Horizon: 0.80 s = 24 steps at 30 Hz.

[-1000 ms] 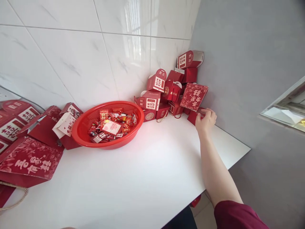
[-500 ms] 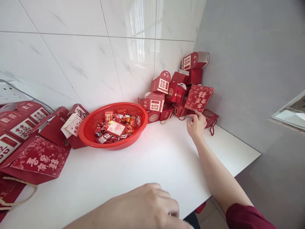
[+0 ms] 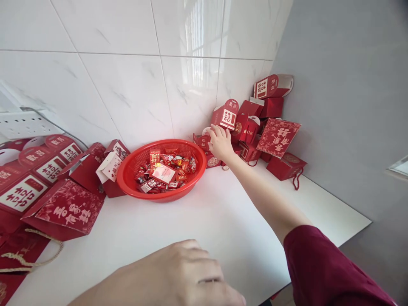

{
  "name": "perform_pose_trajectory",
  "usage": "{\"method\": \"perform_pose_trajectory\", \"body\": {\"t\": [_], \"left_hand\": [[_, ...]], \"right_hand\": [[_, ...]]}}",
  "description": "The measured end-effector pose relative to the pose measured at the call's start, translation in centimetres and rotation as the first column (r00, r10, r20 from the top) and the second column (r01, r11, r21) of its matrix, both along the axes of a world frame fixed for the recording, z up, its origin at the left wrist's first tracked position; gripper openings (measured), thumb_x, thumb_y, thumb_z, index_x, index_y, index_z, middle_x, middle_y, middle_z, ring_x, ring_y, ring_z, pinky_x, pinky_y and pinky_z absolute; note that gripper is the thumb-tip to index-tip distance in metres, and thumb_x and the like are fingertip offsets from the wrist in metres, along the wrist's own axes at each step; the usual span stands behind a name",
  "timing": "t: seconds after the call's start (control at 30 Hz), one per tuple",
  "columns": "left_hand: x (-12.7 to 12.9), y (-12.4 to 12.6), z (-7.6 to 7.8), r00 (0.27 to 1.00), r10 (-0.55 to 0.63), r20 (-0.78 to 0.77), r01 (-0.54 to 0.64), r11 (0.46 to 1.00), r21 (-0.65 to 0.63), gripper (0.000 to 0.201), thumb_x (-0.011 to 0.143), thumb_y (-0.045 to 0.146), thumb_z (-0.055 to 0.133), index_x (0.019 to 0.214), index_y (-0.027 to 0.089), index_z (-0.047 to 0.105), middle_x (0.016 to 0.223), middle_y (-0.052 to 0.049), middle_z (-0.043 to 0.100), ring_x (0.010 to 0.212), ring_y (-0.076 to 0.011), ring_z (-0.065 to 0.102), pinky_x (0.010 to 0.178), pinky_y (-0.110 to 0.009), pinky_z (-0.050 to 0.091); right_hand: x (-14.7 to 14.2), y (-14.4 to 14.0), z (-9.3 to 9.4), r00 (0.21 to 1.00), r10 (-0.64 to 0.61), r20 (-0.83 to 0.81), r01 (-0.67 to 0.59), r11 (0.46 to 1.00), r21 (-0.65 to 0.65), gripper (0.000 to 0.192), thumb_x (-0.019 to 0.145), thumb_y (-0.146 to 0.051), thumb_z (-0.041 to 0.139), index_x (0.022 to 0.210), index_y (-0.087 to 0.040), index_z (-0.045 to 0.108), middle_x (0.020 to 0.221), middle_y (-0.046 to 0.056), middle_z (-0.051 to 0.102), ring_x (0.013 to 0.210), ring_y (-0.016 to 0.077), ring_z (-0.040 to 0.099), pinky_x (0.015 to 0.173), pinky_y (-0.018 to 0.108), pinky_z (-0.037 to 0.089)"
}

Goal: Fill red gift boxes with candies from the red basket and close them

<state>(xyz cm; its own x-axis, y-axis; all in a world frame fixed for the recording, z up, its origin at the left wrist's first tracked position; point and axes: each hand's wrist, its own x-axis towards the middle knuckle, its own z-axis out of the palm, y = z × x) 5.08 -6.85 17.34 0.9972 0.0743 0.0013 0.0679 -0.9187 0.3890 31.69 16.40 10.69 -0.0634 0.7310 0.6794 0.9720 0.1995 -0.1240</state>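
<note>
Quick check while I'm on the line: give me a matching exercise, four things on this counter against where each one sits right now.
Things:
1. red basket
2. right hand
3. left hand
4. flat floral bag

Places:
A. leaning against the grey wall, far right of the pile
B. low at the near edge of the white counter, touching no box
C. middle of the counter, holding wrapped candies
D. on a small red box at the corner pile, just right of the basket

Pairs: 1-C, 2-D, 3-B, 4-A
</note>
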Motion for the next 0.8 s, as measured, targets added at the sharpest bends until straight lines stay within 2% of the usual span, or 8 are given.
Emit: {"method": "perform_pose_trajectory", "body": {"t": [0.1,0.2,0.33,0.43,0.5,0.63,0.73,0.8], "left_hand": [[-0.2,-0.2,0.2,0.994,0.088,-0.071,-0.083,0.994,0.071,0.039,0.092,0.022,0.065,0.130,0.027,0.055,0.098,0.000,0.070,0.086,-0.0181,0.065,0.085,-0.032,0.048],[-0.6,0.1,0.4,0.984,0.161,-0.076,-0.155,0.985,0.080,0.041,0.092,0.025,0.065,0.132,0.029,0.054,0.103,0.001,0.070,0.092,-0.0189,0.065,0.088,-0.033,0.049],[-1.9,1.0,1.0,0.971,0.238,-0.006,-0.237,0.969,0.075,0.040,0.093,0.025,0.062,0.132,0.030,0.056,0.108,0.000,0.071,0.097,-0.0195,0.066,0.092,-0.032,0.050],[-3.3,1.9,1.4,0.943,0.323,0.087,-0.332,0.934,0.134,0.036,0.095,0.026,0.058,0.131,0.029,0.058,0.114,-0.002,0.071,0.103,-0.0201,0.067,0.093,-0.031,0.051],[-4.2,2.6,1.6,0.915,0.382,0.127,-0.401,0.898,0.181,0.035,0.097,0.029,0.057,0.132,0.030,0.058,0.121,-0.002,0.069,0.108,-0.0204,0.066,0.096,-0.031,0.051],[-5.3,3.9,1.8,0.834,0.529,0.156,-0.551,0.814,0.187,0.036,0.097,0.038,0.056,0.133,0.034,0.057,0.132,0.001,0.065,0.118,-0.0212,0.063,0.102,-0.032,0.049],[-5.4,4.5,1.0,0.732,0.630,0.259,-0.669,0.737,0.096,0.037,0.099,0.039,0.053,0.135,0.032,0.053,0.140,-0.001,0.058,0.129,-0.0235,0.055,0.111,-0.036,0.044],[-5.3,4.7,-0.3,0.683,0.644,0.345,-0.691,0.722,0.020,0.039,0.099,0.036,0.052,0.137,0.030,0.051,0.144,-0.003,0.053,0.135,-0.0244,0.049,0.115,-0.038,0.041]], "right_hand": [[-0.4,1.9,0.0,0.999,-0.038,-0.005,0.038,0.996,-0.079,0.044,0.085,-0.018,0.057,0.128,-0.016,0.058,0.155,0.019,0.040,0.143,0.0362,0.031,0.115,0.067,0.012],[0.3,1.8,0.4,0.998,-0.030,-0.055,0.026,0.997,-0.072,0.028,0.085,-0.018,0.057,0.111,-0.020,0.067,0.149,0.016,0.047,0.140,0.0362,0.037,0.114,0.068,0.016],[2.5,-1.9,2.3,0.972,0.040,-0.233,-0.005,0.989,0.149,0.012,0.085,-0.027,0.062,0.093,-0.020,0.069,0.131,0.015,0.059,0.123,0.0346,0.051,0.103,0.056,0.040],[4.5,-6.7,3.5,0.931,0.110,-0.347,-0.032,0.974,0.223,0.012,0.083,-0.031,0.068,0.088,-0.021,0.066,0.096,0.008,0.066,0.089,0.0260,0.063,0.083,0.043,0.052],[5.5,-10.0,3.6,0.852,0.201,-0.483,-0.117,0.973,0.198,0.013,0.086,-0.035,0.069,0.087,-0.023,0.064,0.078,0.002,0.063,0.067,0.0192,0.060,0.066,0.036,0.052],[5.3,-15.6,2.0,0.564,0.345,-0.750,-0.367,0.919,0.147,0.020,0.088,-0.039,0.070,0.082,-0.023,0.059,0.054,-0.006,0.049,0.040,0.0100,0.042,0.037,0.023,0.034],[3.1,-18.4,0.0,0.426,0.439,-0.791,-0.538,0.826,0.169,0.018,0.090,-0.035,0.070,0.085,-0.023,0.057,0.062,-0.005,0.056,0.039,0.0088,0.048,0.033,0.022,0.036],[1.1,-19.6,-0.9,0.407,0.488,-0.772,-0.675,0.730,0.106,0.017,0.092,-0.033,0.068,0.088,-0.022,0.056,0.073,-0.002,0.061,0.045,0.0098,0.056,0.039,0.023,0.045]]}}
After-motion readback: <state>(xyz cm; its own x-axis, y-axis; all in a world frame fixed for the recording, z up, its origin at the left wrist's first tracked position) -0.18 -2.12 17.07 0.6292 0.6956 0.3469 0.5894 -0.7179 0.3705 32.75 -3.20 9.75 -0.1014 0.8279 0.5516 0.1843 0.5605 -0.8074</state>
